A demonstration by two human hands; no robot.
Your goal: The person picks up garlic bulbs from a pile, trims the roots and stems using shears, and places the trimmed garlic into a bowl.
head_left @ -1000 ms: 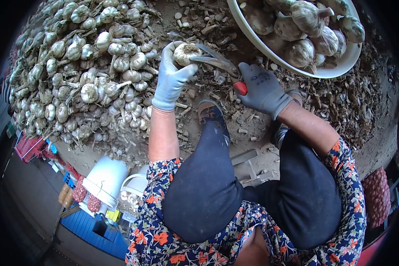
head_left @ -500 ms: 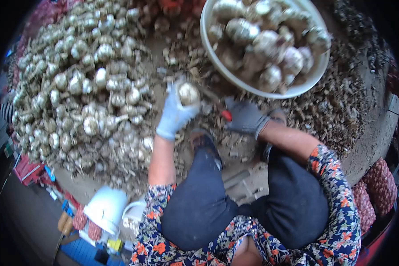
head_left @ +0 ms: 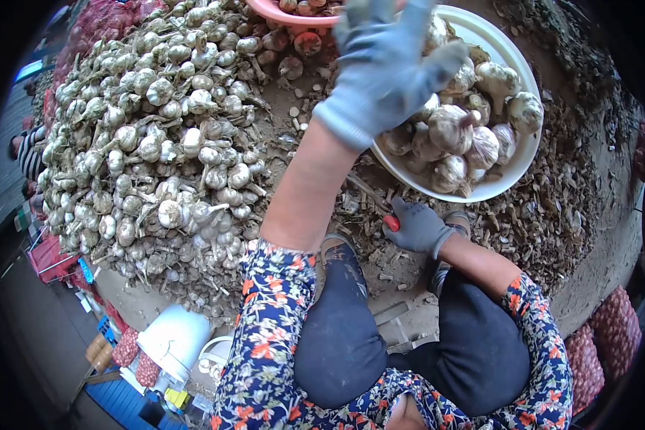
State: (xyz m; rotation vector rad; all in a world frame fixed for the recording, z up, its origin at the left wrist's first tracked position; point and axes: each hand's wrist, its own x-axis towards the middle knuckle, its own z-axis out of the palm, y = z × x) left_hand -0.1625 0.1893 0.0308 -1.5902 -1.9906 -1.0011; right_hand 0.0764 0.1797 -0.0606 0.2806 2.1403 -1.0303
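My left hand [head_left: 390,79], in a grey-blue knitted glove, reaches over the left side of a white basin [head_left: 512,168] with its fingers spread and no garlic showing in them. Large trimmed garlic bulbs [head_left: 451,132] fill much of the basin. Lower down, my right hand [head_left: 421,228], gloved as well, is closed round the red handle of a knife [head_left: 369,192]. Its long thin blade points up and left over the dirt floor, just below the basin. My left forearm and hand hide part of the rim.
A big heap of untrimmed garlic [head_left: 150,158] spreads on the left. A pink basin [head_left: 294,16] holding bulbs is at the top. Cut stalks and skins [head_left: 573,215] litter the right. Behind me stand a white bucket [head_left: 172,340] and red net sacks [head_left: 613,326].
My left hand has moved up and right from the floor to over the white basin, and the garlic bulb it held is out of it. My right hand keeps the knife low.
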